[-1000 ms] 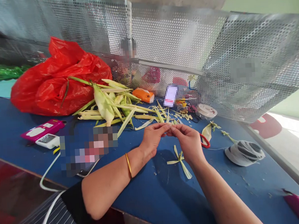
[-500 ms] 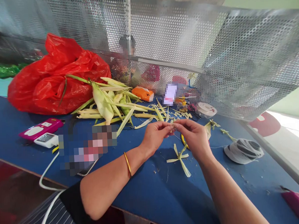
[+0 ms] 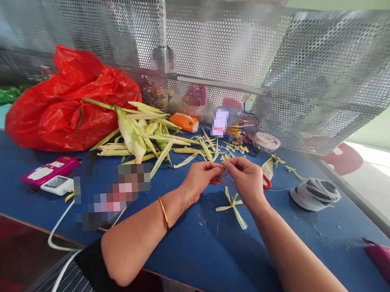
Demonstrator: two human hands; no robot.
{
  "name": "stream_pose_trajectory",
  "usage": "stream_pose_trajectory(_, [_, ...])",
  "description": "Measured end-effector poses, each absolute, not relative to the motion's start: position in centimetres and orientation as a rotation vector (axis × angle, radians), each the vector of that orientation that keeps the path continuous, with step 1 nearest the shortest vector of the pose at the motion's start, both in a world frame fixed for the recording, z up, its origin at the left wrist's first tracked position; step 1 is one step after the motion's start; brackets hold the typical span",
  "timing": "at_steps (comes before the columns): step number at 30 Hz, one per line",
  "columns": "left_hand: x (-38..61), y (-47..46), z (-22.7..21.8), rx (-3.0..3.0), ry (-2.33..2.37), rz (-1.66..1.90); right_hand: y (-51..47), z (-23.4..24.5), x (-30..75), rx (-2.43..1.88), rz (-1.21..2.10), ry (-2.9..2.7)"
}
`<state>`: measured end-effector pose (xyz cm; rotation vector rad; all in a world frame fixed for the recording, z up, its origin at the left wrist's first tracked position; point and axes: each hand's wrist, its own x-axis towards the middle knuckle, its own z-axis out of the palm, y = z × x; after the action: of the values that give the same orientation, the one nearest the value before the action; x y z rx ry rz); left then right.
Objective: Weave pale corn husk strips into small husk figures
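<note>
My left hand (image 3: 200, 180), with a gold bangle above its wrist, has thumb and forefinger pinched together. Against it, tip to tip, is my right hand (image 3: 247, 178), also pinching. Whatever lies between the fingertips is too small and covered to make out. Just below them on the table rests a cross-shaped piece of corn husk strips (image 3: 232, 202). A red scissors handle (image 3: 266, 181) shows beside my right hand. Thin thread runs from near that hand toward a spool of thread (image 3: 315, 194). Knotted husk pieces (image 3: 294, 173) lie close to the spool.
Corn husks (image 3: 130, 134) are heaped before a red plastic bag (image 3: 71, 104). Behind stand an orange tissue pack (image 3: 184, 122), a lit phone (image 3: 220, 122), a white tape roll (image 3: 266, 141) and a perforated metal partition (image 3: 216, 44). A magenta device (image 3: 50, 171) lies left.
My right hand has shifted slightly left and turned, uncovering the red scissors handle. Both hands stay pinched together at the fingertips. The whole view has moved a little.
</note>
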<state>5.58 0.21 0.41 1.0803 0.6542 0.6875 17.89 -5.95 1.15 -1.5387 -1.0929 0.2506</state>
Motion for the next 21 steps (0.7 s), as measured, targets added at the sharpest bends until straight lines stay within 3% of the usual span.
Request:
stream_pose_trajectory(5, [5.8,0.6,0.5,1.086,0.713,0.734,-6.5,1.7,23.0,-1.746,0.11,-1.214])
stream_pose_trajectory(7, [5.9,0.9,0.4,1.076,0.741,0.729,-6.8,1.5,25.4,-2.112,-0.061,-1.329])
stream_pose_trajectory(10, [5.9,1.2,0.2,1.065,0.744,0.731,-6.8,0.3,27.3,-2.662,-0.024,-1.564])
stream_pose_trajectory(21, [5.6,2.1,-0.1,1.033,0.752,0.788,-6.1,-1.6,27.7,-2.731,-0.016,-1.713])
